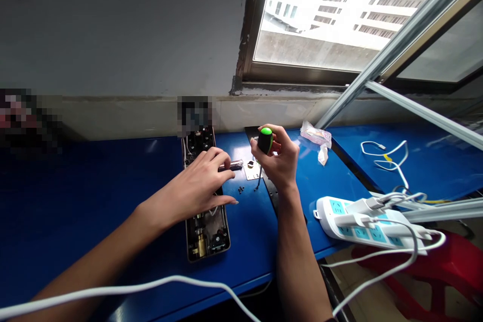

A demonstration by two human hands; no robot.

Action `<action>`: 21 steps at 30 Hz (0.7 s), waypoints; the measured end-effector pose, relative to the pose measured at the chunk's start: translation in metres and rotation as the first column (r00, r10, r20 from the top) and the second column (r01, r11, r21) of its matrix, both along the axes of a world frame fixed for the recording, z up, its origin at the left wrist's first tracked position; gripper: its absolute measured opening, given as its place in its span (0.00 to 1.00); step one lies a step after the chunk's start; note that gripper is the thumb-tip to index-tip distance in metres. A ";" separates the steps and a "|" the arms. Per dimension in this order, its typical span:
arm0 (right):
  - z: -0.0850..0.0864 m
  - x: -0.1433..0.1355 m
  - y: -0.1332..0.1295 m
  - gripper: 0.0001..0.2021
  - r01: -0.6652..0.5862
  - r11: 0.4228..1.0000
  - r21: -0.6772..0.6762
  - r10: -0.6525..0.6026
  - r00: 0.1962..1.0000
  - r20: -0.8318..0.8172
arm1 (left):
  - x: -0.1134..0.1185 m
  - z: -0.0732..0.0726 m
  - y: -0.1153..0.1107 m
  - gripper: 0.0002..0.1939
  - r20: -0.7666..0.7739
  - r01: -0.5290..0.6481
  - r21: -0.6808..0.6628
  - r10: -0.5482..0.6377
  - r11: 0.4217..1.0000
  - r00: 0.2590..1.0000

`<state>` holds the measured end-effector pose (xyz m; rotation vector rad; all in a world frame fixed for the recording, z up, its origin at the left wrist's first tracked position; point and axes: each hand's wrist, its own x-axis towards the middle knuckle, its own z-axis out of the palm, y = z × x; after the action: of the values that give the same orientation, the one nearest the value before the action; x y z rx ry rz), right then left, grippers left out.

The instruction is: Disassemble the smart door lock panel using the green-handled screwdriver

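My right hand is closed around a black screwdriver with a bright green end cap. Its shaft points down, with the tip beside small dark screws on the blue table. My left hand reaches over a long, narrow lock-like housing, open side up, with wiring and a brass-coloured part inside. A dark, shiny cylindrical piece sticks out between the curled fingers of that hand, while the thumb stands apart. The palm side is hidden. Between the hands lies a small white plate with a dark hole.
A dark flat strip lies under my right forearm. Further right are a clear plastic packet, a white power strip with plugs, and a loose white cable. Another white cable crosses the foreground. Metal framing slants past the window.
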<state>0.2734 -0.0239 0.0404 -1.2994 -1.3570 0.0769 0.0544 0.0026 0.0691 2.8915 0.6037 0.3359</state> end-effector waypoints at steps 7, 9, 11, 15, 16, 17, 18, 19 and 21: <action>0.000 -0.002 -0.002 0.12 0.031 0.998 0.051 -0.030 0.999 -0.019 | 0.002 -0.002 0.000 0.18 -0.001 0.004 0.019 -0.004 1.000 1.000; 0.002 -0.004 -0.003 0.12 0.031 0.998 0.057 -0.030 0.999 -0.028 | 0.001 -0.004 -0.001 0.16 -0.003 -0.001 0.028 0.001 1.000 1.000; 0.006 -0.006 -0.004 0.12 0.018 0.997 0.080 -0.014 0.999 -0.049 | 0.002 -0.006 -0.003 0.13 0.002 -0.015 0.043 0.015 0.999 1.000; 0.013 -0.010 -0.005 0.11 0.002 0.992 0.126 0.008 0.997 -0.083 | 0.014 -0.012 -0.008 0.08 0.009 -0.038 0.074 0.037 0.997 0.999; 0.014 -0.010 -0.005 0.11 0.013 0.991 0.132 -0.002 0.996 -0.086 | 0.020 -0.014 -0.008 0.07 0.001 -0.041 0.075 0.041 0.996 0.999; 0.015 -0.010 -0.005 0.10 0.032 0.990 0.139 -0.019 0.996 -0.092 | 0.026 -0.015 -0.009 0.07 -0.010 -0.042 0.074 0.043 0.996 0.999; 0.016 -0.010 -0.004 0.10 0.054 0.987 0.150 -0.039 0.994 -0.103 | 0.033 -0.017 -0.008 0.07 -0.025 -0.044 0.074 0.046 0.996 0.999; 0.016 -0.009 -0.004 0.10 0.075 0.983 0.165 -0.056 0.991 -0.119 | 0.040 -0.018 -0.008 0.07 -0.054 -0.041 0.075 0.045 0.996 0.998; 0.016 -0.007 -0.005 0.10 0.109 0.975 0.196 -0.077 0.984 -0.160 | 0.055 -0.019 -0.005 0.08 -0.119 -0.038 0.064 0.045 0.997 0.992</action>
<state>0.2669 -0.0288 0.0569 -1.1583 -1.1413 -0.0274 0.1094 -0.0022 0.0501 2.9787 0.6856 0.1899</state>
